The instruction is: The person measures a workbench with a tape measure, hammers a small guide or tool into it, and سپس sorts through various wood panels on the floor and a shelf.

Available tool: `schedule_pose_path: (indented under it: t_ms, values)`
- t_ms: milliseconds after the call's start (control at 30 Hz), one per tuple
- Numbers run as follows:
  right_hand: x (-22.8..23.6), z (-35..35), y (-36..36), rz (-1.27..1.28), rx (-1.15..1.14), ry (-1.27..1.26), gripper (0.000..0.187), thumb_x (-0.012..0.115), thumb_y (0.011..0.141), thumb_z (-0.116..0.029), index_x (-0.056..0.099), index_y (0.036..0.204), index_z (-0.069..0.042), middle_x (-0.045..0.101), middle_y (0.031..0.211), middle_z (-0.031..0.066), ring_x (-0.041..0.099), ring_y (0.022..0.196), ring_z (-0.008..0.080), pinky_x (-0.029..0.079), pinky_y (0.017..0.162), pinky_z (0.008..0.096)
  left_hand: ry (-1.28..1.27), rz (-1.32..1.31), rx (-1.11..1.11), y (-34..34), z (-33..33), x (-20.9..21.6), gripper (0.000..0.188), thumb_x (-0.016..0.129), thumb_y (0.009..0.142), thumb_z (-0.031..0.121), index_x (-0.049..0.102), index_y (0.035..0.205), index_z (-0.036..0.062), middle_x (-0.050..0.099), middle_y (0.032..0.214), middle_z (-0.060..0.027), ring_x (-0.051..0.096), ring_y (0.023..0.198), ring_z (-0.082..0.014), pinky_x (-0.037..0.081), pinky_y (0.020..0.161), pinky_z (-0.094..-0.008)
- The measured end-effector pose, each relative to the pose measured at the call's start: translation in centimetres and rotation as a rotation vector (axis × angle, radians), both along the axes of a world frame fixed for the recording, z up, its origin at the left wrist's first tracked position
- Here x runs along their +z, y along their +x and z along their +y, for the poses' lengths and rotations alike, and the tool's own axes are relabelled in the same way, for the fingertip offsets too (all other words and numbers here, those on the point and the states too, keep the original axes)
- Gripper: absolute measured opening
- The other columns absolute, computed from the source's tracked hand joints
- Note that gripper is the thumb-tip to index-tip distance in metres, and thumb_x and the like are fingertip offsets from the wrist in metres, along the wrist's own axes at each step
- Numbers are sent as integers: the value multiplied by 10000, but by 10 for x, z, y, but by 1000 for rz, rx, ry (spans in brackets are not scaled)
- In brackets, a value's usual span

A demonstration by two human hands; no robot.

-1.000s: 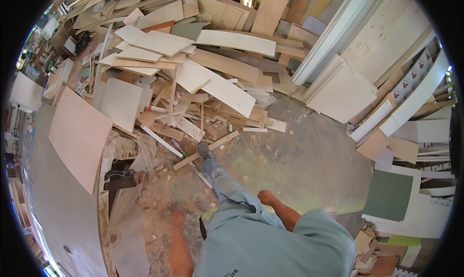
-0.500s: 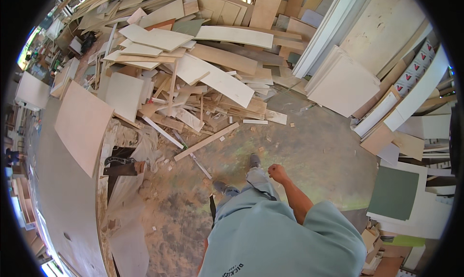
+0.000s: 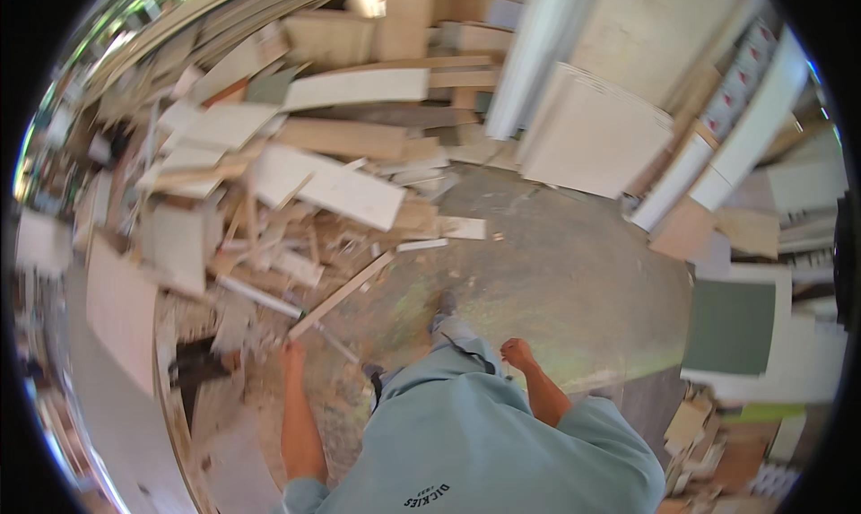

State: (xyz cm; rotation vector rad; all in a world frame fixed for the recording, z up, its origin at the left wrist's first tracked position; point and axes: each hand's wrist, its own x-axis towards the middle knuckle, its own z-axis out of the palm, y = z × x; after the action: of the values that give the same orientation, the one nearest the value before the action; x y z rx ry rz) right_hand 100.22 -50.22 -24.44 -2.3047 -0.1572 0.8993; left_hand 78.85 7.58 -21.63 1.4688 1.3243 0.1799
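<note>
My right hand (image 3: 517, 352) hangs in front of my body over the floor, its fingers curled in and nothing seen in them. My left hand (image 3: 292, 352) is out to the left, smeared by motion, so its fingers cannot be made out. In the picture it meets the lower end of a long narrow wood strip (image 3: 341, 294); whether they touch I cannot tell. Beside that strip lies a thin white strip (image 3: 260, 297). Behind them rises a heap of offcut boards, with a wide white board (image 3: 336, 187) on its front slope.
To the left is a long grey worktop (image 3: 117, 388) with a pinkish panel (image 3: 121, 312) on it. Pale panels (image 3: 596, 133) lean at the back right. A dark green board (image 3: 731, 326) stands at the right, near a pile of small offcuts (image 3: 691, 424).
My view has turned and moved forward, so the heap sits further left. My left hand and forearm have come into sight on the left. The right hand stays curled.
</note>
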Motion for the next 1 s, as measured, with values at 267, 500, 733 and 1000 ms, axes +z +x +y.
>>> schedule_pose_path:
  t_ms: [267,500,733,1000]
  values:
    - [38,-18,120,14,-464,109,177,573,749,-134,641,782,25,652,757,128,657,648,201,507,590,312,486,314,-390,115,-117,-37,292,560,726,193,622,863,-57,633,756,-203,607,719,-328,471,693,-418]
    - [51,-42,154,-96,-723,105,210,559,760,-174,644,812,11,654,732,141,661,653,206,506,602,327,97,258,-648,228,-154,-24,192,568,718,161,601,719,-27,588,630,-138,570,563,-256,446,520,-378]
    - [-29,-75,65,-118,-594,-261,243,508,702,-238,665,638,-64,630,676,135,617,643,316,495,613,415,535,-50,-1643,372,-179,-43,192,545,765,177,606,694,10,567,598,-76,549,499,-192,414,435,-336]
    - [-22,-75,73,261,-767,-258,216,580,657,-254,708,819,-187,650,748,95,627,723,269,504,646,389,-125,268,-1162,553,-237,-23,165,555,785,148,606,821,-4,599,672,-110,587,534,-216,458,434,-331]
